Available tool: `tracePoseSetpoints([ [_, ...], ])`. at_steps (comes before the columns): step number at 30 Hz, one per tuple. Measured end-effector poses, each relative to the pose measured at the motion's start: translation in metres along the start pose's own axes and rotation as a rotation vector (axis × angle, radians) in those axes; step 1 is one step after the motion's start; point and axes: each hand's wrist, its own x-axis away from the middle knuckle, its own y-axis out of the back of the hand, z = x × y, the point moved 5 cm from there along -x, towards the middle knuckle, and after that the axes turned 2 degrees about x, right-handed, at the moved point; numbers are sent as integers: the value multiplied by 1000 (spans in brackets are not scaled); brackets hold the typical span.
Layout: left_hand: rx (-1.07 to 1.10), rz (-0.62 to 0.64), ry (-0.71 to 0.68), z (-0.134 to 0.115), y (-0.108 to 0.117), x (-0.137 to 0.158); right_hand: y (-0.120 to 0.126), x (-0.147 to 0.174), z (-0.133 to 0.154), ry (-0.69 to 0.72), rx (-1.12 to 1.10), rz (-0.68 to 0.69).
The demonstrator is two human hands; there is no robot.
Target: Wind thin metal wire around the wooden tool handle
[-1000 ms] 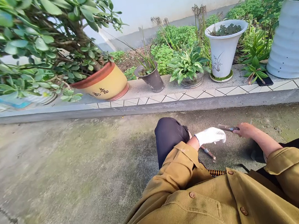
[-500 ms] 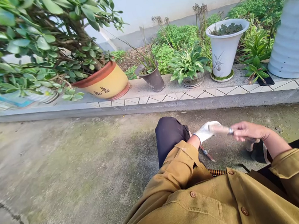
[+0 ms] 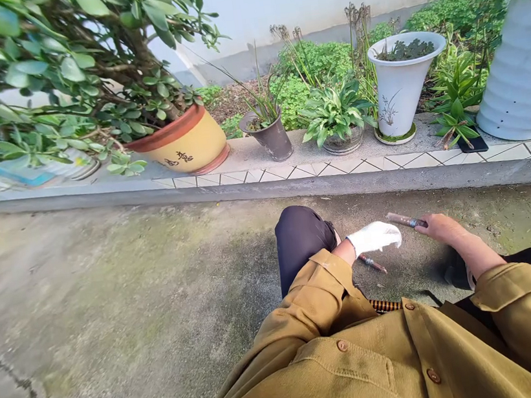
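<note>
My left hand (image 3: 375, 237) wears a white glove, with its fingers curled together and pointing right. From under its heel pokes a brown stick-like handle (image 3: 372, 264) with a silvery band, slanting down to the right; the rest is hidden by the glove. My bare right hand (image 3: 441, 228) is closed around one end of another brown, wooden-looking stick (image 3: 401, 219) with a silvery band close to the fingers. Its free end points left, just above the gloved fingertips and apart from them. Both hands are above the concrete ground between my knees.
A low tiled ledge (image 3: 291, 173) runs across ahead. On it stand a yellow pot (image 3: 190, 147), a small dark pot (image 3: 275, 140), a tall white planter (image 3: 401, 93), a large ribbed white pot (image 3: 517, 71) and a black phone-like slab (image 3: 473, 143). My dark-trousered knee (image 3: 298, 240) rises at left.
The stick in my right hand, blurred and overlapping the glove before, is now raised and clear of it. The handle below my left hand has swung to a flatter angle; the gloved hand shifted slightly right.
</note>
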Motion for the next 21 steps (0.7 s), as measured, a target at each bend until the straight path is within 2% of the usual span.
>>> tracePoseSetpoints([
  [4,-45,-22,-9,0,7,1,-20,14,29,126,26,216],
  [8,-46,-47,-18,-1,17,2,-32,40,59,290,-201,486],
  [10,-43,-70,-20,-1,21,0,-26,50,70,399,-318,510],
  [12,-40,-92,-22,0,23,-2,-11,53,72,480,-415,409],
  [14,-35,-93,-22,0,21,-5,6,49,64,477,-497,222],
  [17,-29,-54,-22,-1,8,-8,25,37,37,343,-547,-47],
  [21,-20,12,-37,-5,-7,-3,27,24,16,184,-335,-179],
])
